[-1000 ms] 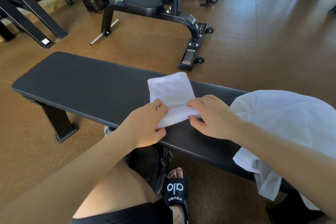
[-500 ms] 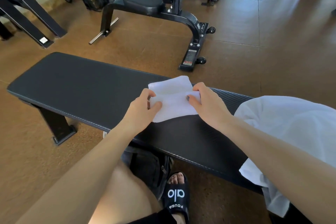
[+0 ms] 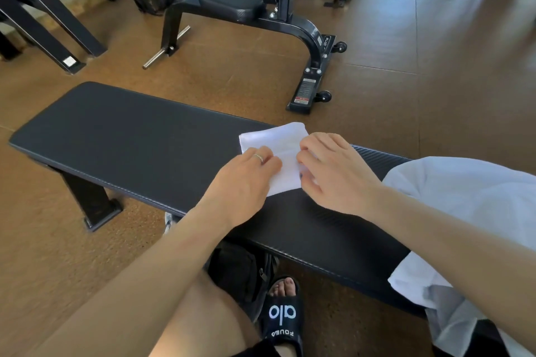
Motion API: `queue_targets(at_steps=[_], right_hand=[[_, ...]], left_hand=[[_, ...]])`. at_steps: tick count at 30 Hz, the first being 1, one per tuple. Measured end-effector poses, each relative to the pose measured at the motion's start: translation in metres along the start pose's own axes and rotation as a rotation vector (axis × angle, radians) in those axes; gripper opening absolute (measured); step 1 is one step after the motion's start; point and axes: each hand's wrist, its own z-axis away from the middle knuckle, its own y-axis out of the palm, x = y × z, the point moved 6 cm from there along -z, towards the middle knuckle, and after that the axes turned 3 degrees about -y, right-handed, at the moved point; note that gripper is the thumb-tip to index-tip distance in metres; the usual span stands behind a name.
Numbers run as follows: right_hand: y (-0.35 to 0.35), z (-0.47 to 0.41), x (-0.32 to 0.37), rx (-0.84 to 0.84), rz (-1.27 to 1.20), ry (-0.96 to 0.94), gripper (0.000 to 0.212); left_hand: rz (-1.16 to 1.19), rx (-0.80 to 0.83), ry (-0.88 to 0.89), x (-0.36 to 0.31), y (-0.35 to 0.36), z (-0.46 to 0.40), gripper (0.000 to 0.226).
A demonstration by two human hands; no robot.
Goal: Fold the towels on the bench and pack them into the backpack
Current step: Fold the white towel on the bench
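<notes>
— White cloth under both hands, is that right?

— Yes. The left hand (image 3: 246, 180) lies palm down on the left side of the small towel (image 3: 278, 145), fingers bent and spread loosely over the fabric, a ring on one finger. It presses on the cloth rather than clenching it; I can't see a pinch.

— And the other one?

— The right hand (image 3: 336, 174) sits on the towel's right edge, knuckles up, fingers curled inward. The fingertips seem to tuck against the fabric, but whether they actually grip a layer I cannot tell. Both forearms reach in from the bottom of the view, the right one crossing over the big towel (image 3: 464, 197).

— How does the small towel look?

— Folded into a compact rectangle, with a crease running across it between the two hands. Its far corners are free and lie flat on the tabletop (image 3: 130, 130), close to the far edge of the black pad.

— The big one?

— Unfolded, pale, spread over the right end of the tabletop and hanging down over the near side.

— Where is the backpack?

— A black bag (image 3: 237, 272) sits on the floor under the tabletop, just beside the person's knee and the black sandal (image 3: 282, 316). Only part of it shows, so I cannot tell whether it is open.
</notes>
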Motion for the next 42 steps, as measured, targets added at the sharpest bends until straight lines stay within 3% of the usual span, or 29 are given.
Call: queue_targets(at_steps=[2,6,12,15,19,22,25,29,33,37,42], right_hand=[[0.003,0.006,0.003,0.081,-0.019,-0.054,0.037],[0.009,0.008,-0.002,0.123,-0.032,-0.011,0.043],[0.000,-0.002,-0.002,0.073,-0.126,0.029,0.036],[-0.007,0.000,-0.007,0.030,-0.398,0.175,0.036],[-0.004,-0.007,-0.015,0.033,-0.665,0.366,0.020],[0.010,-0.012,-0.019,0.039,-0.804,0.523,0.015],[0.020,-0.016,-0.019,0.040,-0.822,0.597,0.020],[0.026,-0.022,-0.019,0.112,-0.780,0.642,0.027],[0.025,-0.020,-0.016,0.172,-0.803,0.684,0.027],[0.019,-0.009,-0.007,0.148,-0.775,0.692,0.023],[0.012,0.003,0.007,0.148,-0.858,0.733,0.017]], left_hand=[[0.107,0.016,-0.052,0.001,-0.002,0.004,0.033],[-0.004,0.119,-0.103,0.004,0.006,0.001,0.054],[0.006,0.091,-0.174,0.003,-0.011,-0.002,0.034],[0.264,0.064,-0.325,0.017,-0.020,0.007,0.026],[0.678,0.085,-0.482,0.036,-0.010,0.015,0.015],[0.836,0.113,-0.704,0.050,0.006,0.015,0.012],[0.786,0.154,-0.834,0.057,0.017,0.013,0.018],[0.619,0.192,-0.816,0.059,0.019,0.010,0.023],[0.613,0.230,-0.857,0.067,0.021,0.020,0.031],[0.491,0.285,-0.881,0.056,0.017,0.036,0.050],[0.837,0.295,-0.977,0.039,0.011,0.049,0.047]])
